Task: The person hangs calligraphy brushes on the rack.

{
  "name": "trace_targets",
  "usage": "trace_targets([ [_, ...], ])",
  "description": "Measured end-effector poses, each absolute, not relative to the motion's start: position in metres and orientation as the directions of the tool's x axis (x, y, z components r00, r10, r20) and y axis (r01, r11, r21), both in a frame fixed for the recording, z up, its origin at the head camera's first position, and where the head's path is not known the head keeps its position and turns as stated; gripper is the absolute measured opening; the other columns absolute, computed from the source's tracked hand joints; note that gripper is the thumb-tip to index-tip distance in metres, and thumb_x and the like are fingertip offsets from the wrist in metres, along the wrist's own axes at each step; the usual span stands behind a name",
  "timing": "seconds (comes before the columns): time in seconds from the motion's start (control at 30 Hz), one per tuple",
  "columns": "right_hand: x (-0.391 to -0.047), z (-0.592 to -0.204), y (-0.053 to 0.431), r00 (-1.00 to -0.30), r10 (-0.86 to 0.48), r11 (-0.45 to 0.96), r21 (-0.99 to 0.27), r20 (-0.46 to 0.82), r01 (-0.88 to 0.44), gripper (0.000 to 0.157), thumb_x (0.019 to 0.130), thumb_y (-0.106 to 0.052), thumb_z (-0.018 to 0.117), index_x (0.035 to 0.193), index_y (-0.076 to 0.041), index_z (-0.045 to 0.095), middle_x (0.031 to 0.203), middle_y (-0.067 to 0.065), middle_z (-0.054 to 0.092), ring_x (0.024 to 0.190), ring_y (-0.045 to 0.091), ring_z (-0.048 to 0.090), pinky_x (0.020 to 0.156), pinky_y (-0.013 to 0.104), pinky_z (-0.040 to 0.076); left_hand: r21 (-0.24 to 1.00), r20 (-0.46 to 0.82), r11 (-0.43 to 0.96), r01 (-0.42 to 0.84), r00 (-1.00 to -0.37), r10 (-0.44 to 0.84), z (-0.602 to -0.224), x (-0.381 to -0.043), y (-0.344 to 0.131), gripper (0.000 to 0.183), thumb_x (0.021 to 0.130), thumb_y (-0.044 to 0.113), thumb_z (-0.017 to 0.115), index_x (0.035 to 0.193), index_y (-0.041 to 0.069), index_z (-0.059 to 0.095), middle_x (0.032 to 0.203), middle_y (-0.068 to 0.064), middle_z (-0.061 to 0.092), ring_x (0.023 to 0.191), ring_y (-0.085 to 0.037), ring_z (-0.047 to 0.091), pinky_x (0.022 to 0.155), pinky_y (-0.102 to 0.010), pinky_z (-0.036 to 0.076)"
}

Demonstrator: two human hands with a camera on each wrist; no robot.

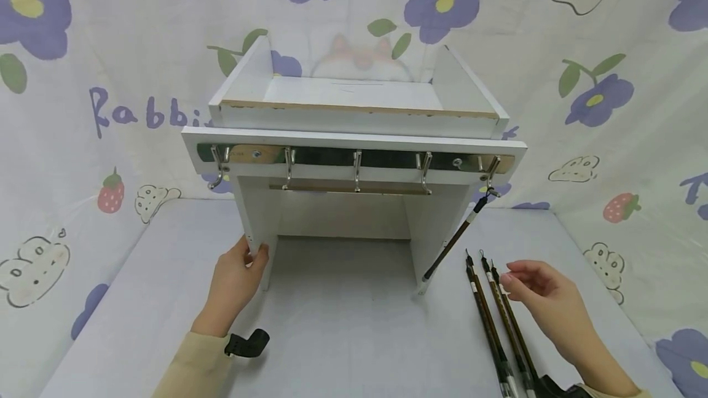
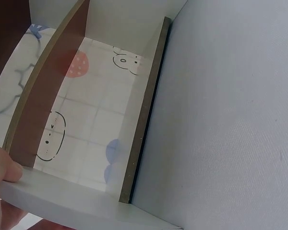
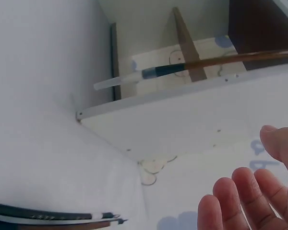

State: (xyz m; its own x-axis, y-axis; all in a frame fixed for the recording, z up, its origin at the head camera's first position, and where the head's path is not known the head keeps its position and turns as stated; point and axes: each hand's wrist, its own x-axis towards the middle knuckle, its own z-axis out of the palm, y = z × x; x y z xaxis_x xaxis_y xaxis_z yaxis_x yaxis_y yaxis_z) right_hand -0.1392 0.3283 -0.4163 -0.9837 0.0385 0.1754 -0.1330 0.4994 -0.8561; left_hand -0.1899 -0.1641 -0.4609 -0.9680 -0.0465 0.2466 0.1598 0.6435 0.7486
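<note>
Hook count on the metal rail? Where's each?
5. On the shiny flat metal rail of the white boxy stand, left to right: far-left silver metal hook, second hook, middle hook, fourth hook, far-right hook, with a slim brown brush hanging from it. None looks hidden.

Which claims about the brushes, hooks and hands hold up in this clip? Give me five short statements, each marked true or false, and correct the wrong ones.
1. One brush hangs from the hook at the right end of the metal strip. True.
2. The metal strip carries only three hooks. False: it carries five.
3. The left hand grips a side panel of the white shelf. True.
4. The right hand is holding a brush. False: it holds nothing.
5. Loose brushes lie on the table, between the shelf and the right hand in the head view. True.
</note>
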Motion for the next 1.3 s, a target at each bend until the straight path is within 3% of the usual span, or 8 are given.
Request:
trace_targets([
  [0.43, -0.136, -0.44, 0.344, -0.991, 0.131, 0.522, -0.852, 0.035, 0.039, 0.049, 0.092, -0.04, 0.064, 0.121, -0.002, 0.056, 0.102, 0.014, 0.067, 0.084, 0.02, 0.067, 0.071, 0.027, 0.056, 0.75, 0.247, 0.642, 0.159, -0.968, -0.048, -0.459, -0.19, -0.164, 0.045, 0.101, 0.03, 0.048, 0.141, 0.007, 0.046, 0.134, -0.023, 0.054, 0.11, -0.044, 0.059, 0.082, -0.053, 0.053],
  [0.7, -0.139, -0.452, 0.352, -0.973, 0.205, 0.53, -0.824, -0.104, 0.199, 0.071, 0.087, -0.053, 0.065, 0.131, 0.0, 0.051, 0.11, 0.011, 0.066, 0.092, 0.015, 0.066, 0.075, 0.029, 0.055, 0.754, 0.244, 0.638, 0.158, -0.969, -0.048, -0.459, -0.19, -0.164, 0.046, 0.102, 0.03, 0.048, 0.141, 0.007, 0.046, 0.134, -0.023, 0.054, 0.111, -0.044, 0.059, 0.082, -0.053, 0.053],
  [0.87, -0.138, -0.457, 0.357, -0.957, 0.229, 0.517, -0.81, -0.181, 0.277, 0.08, 0.084, -0.058, 0.065, 0.135, 0.001, 0.047, 0.115, 0.013, 0.064, 0.098, 0.019, 0.064, 0.078, 0.03, 0.055, 0.754, 0.232, 0.641, 0.146, -0.971, -0.052, -0.459, -0.189, -0.163, 0.046, 0.101, 0.029, 0.049, 0.142, 0.007, 0.045, 0.135, -0.023, 0.053, 0.111, -0.044, 0.059, 0.082, -0.053, 0.052],
  [1.3, -0.138, -0.47, 0.367, -0.933, 0.247, 0.509, -0.785, -0.26, 0.354, 0.084, 0.083, -0.06, 0.065, 0.136, 0.002, 0.045, 0.111, 0.014, 0.063, 0.098, 0.023, 0.063, 0.078, 0.035, 0.055, 0.75, 0.249, 0.642, 0.159, -0.967, -0.051, -0.459, -0.189, -0.163, 0.043, 0.101, 0.027, 0.05, 0.139, 0.008, 0.048, 0.132, -0.023, 0.055, 0.109, -0.044, 0.06, 0.081, -0.054, 0.053],
])
